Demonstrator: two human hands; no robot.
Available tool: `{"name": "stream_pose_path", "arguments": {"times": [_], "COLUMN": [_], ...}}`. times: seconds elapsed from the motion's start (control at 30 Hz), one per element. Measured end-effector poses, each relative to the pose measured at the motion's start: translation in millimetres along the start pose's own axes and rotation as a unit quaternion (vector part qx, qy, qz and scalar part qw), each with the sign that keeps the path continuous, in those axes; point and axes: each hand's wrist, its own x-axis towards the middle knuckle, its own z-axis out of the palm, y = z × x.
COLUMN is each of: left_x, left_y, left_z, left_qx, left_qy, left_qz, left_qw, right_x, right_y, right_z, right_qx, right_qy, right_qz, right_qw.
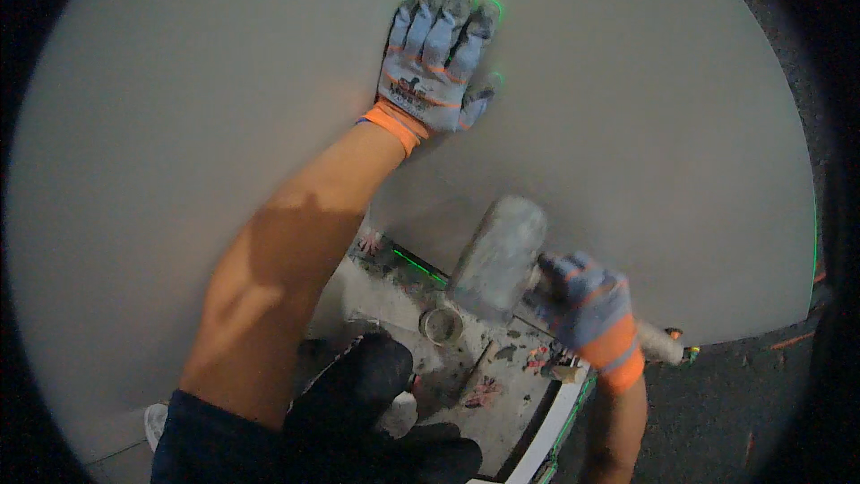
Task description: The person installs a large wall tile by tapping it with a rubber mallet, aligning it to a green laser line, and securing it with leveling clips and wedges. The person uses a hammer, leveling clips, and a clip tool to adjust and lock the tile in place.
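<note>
A large grey panel (645,116) fills most of the head view. My left hand (432,67), in a grey-blue glove with an orange cuff, lies flat on it with the fingers stretched out and nothing held. At the lower right, my right hand (587,305), gloved the same way, is wrapped round the handle of a mallet. The thick grey head of the mallet (500,255) points up and left, in front of the panel's lower edge, slightly blurred. Its pale handle comes out past the right side of the hand. Whether the head touches the panel cannot be told.
Below the panel is a dusty, light floor strip (461,372) with scattered bits of debris and a small round ring-like object (441,326). A white edge strip (560,417) runs beside it. Dark ground (708,412) lies to the right. Green light lines cross the panel and floor.
</note>
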Motion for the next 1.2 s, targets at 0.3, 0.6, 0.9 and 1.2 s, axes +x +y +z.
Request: {"name": "stream_pose_path", "arguments": {"times": [0.3, 0.6, 0.9, 1.2], "left_x": [-8.0, -11.6, -24.8, -28.3], "left_y": [-8.3, -18.9, -54.2, -86.5], "left_z": [7.7, 1.4, 21.9, 44.2], "left_qx": [-0.001, 0.045, -0.001, 0.01], "left_qy": [0.032, -0.094, -0.01, 0.011], "left_qz": [0.002, -0.034, 0.001, 0.116], "left_qw": [1.0, 0.994, 1.0, 0.993], "right_x": [17.3, -31.8, -239.0, -364.6], "right_y": [-18.5, -31.1, -69.4, -80.2], "right_z": [-3.4, 44.9, 190.5, 350.5], "right_qx": [0.135, 0.17, 0.201, 0.25], "right_qy": [0.093, 0.112, -0.316, -0.167], "right_qz": [0.105, 0.249, 0.583, 0.793], "right_qw": [0.981, 0.947, 0.721, 0.529]}}
